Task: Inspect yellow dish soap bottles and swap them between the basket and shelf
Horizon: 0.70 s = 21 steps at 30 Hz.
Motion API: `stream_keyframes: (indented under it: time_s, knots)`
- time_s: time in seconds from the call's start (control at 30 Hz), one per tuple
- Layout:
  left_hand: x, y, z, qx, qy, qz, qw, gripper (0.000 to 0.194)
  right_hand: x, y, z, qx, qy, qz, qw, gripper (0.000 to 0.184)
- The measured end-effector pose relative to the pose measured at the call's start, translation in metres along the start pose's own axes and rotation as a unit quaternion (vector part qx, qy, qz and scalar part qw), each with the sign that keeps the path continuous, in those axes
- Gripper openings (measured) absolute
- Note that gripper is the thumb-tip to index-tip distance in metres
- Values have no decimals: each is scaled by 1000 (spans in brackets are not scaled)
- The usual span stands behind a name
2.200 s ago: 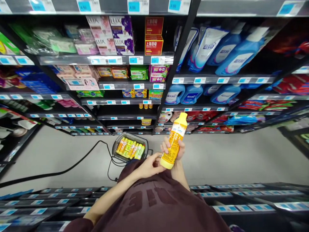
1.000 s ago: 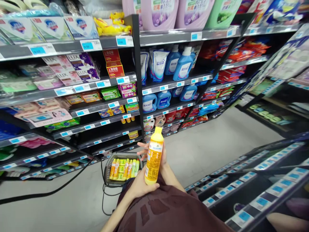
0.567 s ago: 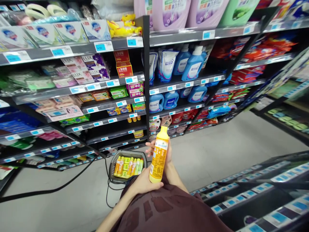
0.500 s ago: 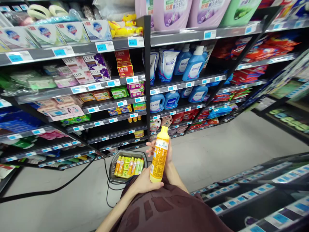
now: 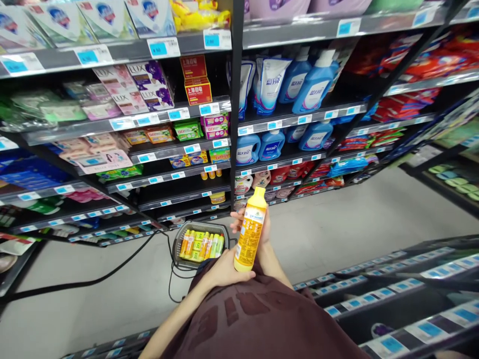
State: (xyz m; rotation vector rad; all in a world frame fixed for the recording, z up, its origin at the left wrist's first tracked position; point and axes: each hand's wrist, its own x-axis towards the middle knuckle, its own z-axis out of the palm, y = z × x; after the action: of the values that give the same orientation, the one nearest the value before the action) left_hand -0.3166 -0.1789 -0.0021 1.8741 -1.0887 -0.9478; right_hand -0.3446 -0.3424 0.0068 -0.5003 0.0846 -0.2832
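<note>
A tall yellow plastic bottle (image 5: 250, 234) with a printed back label stands nearly upright before my body, its cap leaning slightly right. My left hand (image 5: 226, 269) is closed at its base, the thumb lying along the bottom. From behind, my right hand (image 5: 265, 227) cradles the bottle's middle; its fingers come out loosely on the left side and the palm shows on the right. Part of that hand is hidden by the bottle. On the floor left of my hands, a grey shopping basket (image 5: 179, 232) holds several yellow, orange and green bottles and packs marked AXE.
Shelves in front carry soap boxes (image 5: 149, 85), blue detergent bottles (image 5: 314, 89) and red bags (image 5: 402, 109). A black cable (image 5: 93, 281) runs over the grey floor (image 5: 337, 224) to the basket. Another shelf rack (image 5: 374, 299) with price tags stands close behind me.
Earlier my left hand was beside the bottle's base; it now grips it. My right fingers have loosened and spread. The view swung right, then tilted down slightly; the bottle has stayed in my hands.
</note>
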Motion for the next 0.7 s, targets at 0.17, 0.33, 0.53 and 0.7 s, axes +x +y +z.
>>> stream_keyframes:
  time_s: [0.17,0.33,0.53,0.7]
  knots:
    - [1,-3,1,-15,0,15,1000,49,0,1,1,6,7,11,1000,75]
    - [1,-4,1,-23,-6,18,1000,50,0,1,2,2,7,5,1000,74]
    - [2,-5,2,-26,-8,15,1000,46,0,0,3,7,0,-2,1000,71]
    - [1,-8,2,-35,-5,13,999,48,1,0,3,9,0,7,1000,72]
